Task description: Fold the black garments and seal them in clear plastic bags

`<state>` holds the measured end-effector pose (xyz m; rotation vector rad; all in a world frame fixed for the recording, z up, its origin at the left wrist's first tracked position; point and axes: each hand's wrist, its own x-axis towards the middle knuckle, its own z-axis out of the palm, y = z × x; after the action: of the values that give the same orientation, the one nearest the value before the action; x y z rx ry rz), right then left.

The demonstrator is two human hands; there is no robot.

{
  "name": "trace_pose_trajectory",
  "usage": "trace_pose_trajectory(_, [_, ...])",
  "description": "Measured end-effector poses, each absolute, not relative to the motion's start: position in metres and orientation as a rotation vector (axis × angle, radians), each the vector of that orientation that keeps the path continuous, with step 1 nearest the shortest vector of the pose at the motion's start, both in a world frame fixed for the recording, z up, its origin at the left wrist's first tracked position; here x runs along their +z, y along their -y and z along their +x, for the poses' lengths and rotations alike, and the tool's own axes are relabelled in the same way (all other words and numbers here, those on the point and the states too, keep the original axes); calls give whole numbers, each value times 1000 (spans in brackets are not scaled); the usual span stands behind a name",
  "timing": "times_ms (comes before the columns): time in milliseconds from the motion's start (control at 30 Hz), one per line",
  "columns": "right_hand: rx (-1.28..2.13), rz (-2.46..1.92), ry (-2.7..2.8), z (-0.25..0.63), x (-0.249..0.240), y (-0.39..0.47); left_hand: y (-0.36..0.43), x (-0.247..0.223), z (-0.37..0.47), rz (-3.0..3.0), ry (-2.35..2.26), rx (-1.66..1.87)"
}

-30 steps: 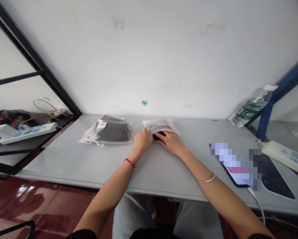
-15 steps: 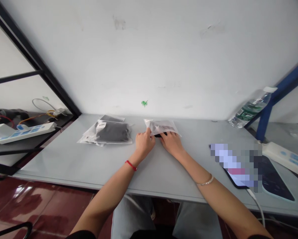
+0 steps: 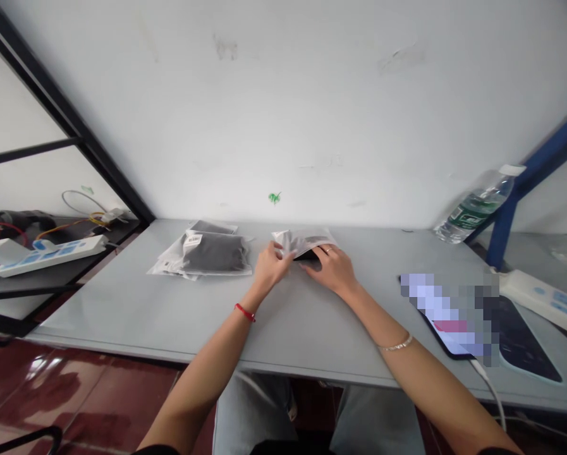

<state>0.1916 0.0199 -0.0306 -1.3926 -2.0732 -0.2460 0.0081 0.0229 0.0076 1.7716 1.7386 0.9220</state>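
Observation:
A frosted clear plastic bag [image 3: 322, 239] lies on the grey table in front of me, near the wall. My left hand [image 3: 270, 268] is closed on the bag's left near edge, thumb and fingers pinching the film. A flat black item [image 3: 306, 255] shows at the bag's near side; its kind is not clear. My right hand [image 3: 336, 272] has its fingers bent over the black item at the bag's opening, the fingertips partly covered by the film. Left of my hands lies a small pile of similar frosted bags [image 3: 214, 254] with dark contents, the top one bearing a barcode label.
At the right lie a lit phone [image 3: 435, 316] on a white cable and a second dark phone [image 3: 524, 335]. A water bottle [image 3: 477, 205] leans against a blue post [image 3: 504, 230]. Power strips [image 3: 50, 256] sit on the left shelf and far right. The white wall bounds the table's back.
The bag's near edge has lifted and shows more of the black item. My left hand has shifted slightly left and down, and my right hand slightly right.

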Motion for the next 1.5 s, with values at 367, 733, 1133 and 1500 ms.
trace_pose_trajectory(367, [-356, -1152, 2258, 189, -30, -15, -47, -17, -6, 1327, -1548, 1030])
trace_pose_trajectory(733, [-298, -1226, 2348, 190, -42, -23, -39, -19, 9, 1336, -1162, 1031])
trace_pose_trajectory(1133, [-353, -1139, 2280, 187, -40, -22, -35, -14, 11, 1491, -1134, 1027])
trace_pose_trajectory(1500, [-501, -1033, 2204, 177, -38, -16, -23, -20, 33, 1374, -1052, 1126])
